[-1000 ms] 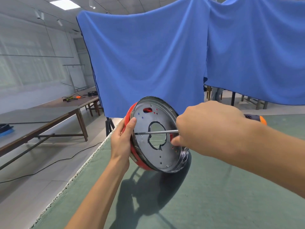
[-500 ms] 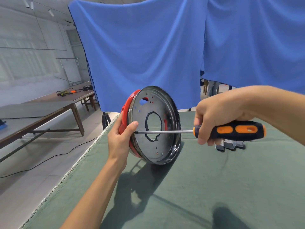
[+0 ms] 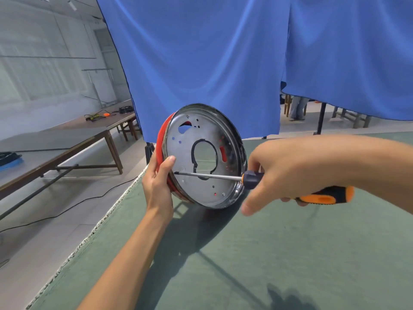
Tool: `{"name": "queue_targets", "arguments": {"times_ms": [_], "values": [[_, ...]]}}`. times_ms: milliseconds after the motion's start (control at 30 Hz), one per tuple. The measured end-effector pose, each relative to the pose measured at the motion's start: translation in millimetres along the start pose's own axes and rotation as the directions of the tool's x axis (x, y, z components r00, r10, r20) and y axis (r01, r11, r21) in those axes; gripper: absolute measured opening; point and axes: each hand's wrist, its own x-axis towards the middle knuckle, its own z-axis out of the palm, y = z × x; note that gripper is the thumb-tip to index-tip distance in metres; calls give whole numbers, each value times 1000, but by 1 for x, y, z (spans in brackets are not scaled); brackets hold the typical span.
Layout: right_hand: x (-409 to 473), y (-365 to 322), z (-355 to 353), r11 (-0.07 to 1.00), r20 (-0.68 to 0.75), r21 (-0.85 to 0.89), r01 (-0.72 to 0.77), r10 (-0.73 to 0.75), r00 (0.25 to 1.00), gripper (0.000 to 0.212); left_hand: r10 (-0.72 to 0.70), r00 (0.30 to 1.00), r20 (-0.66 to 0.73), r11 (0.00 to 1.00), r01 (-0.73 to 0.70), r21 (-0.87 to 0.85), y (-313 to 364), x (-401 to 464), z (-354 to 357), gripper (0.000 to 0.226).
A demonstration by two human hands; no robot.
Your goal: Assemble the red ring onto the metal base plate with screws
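The round metal base plate [image 3: 201,189] stands on edge above the green table, its inner face with a central cut-out and small holes turned toward me. The red ring [image 3: 160,144] sits behind it, showing along the left rim and through the holes. My left hand [image 3: 157,182] grips the left rim of plate and ring, thumb on the plate's face. My right hand [image 3: 288,171] holds a screwdriver [image 3: 321,195] with a black and orange handle. Its steel shaft crosses the plate, and the tip sits at a hole beside my left thumb.
The green-covered table [image 3: 268,253] fills the lower right; its left edge runs diagonally with floor beyond. Blue cloth [image 3: 223,52] hangs behind. Brown tables [image 3: 67,139] with cables stand at the left. A person's legs [image 3: 297,108] show under the cloth.
The plate and ring have been held in about the same spot. My right hand has shifted along the screwdriver handle, its fingers now looser, while the tip stays at the hole by my left thumb.
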Motion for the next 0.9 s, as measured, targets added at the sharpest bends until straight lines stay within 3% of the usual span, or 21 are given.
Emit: {"name": "queue_targets", "arguments": {"times_ms": [67, 133, 267, 333, 400, 500, 767, 833, 900], "values": [[0, 0, 0, 1000, -10, 11, -19, 19, 1000, 30, -6, 1000, -6, 1000, 6, -1, 0, 0, -2, 50], [0, -1, 4, 999, -134, -43, -1, -5, 991, 13, 6, 1000, 4, 1000, -6, -2, 0, -1, -3, 52], [-6, 2, 10, 952, -378, -305, -6, -116, 919, 16, 87, 996, 27, 996, -88, 31, -1, -4, -1, 48], [-9, 3, 8, 968, -294, -250, 10, -86, 952, 21, 104, 995, 14, 994, -104, 39, -2, -6, 2, 42], [-7, 3, 5, 995, -98, -100, 0, -10, 995, 34, 101, 995, 4, 994, -101, 46, -2, -7, 3, 42], [-1, 10, 7, 999, 78, -1, -42, 41, 996, 46, 72, 997, -18, 997, -72, 24, -2, -5, 2, 44], [1, 22, 14, 990, -65, 136, -25, 34, 997, 39, 44, 999, 25, 998, -45, 39, 0, -2, -3, 48], [1, 25, 14, 996, -170, 89, -1, 16, 985, 27, 12, 999, 43, 999, -14, 45, 1, 2, -4, 59], [3, 29, 14, 999, -324, -39, 19, -31, 945, 28, -66, 998, 15, 998, 66, 18, 4, 3, -4, 71]]}}
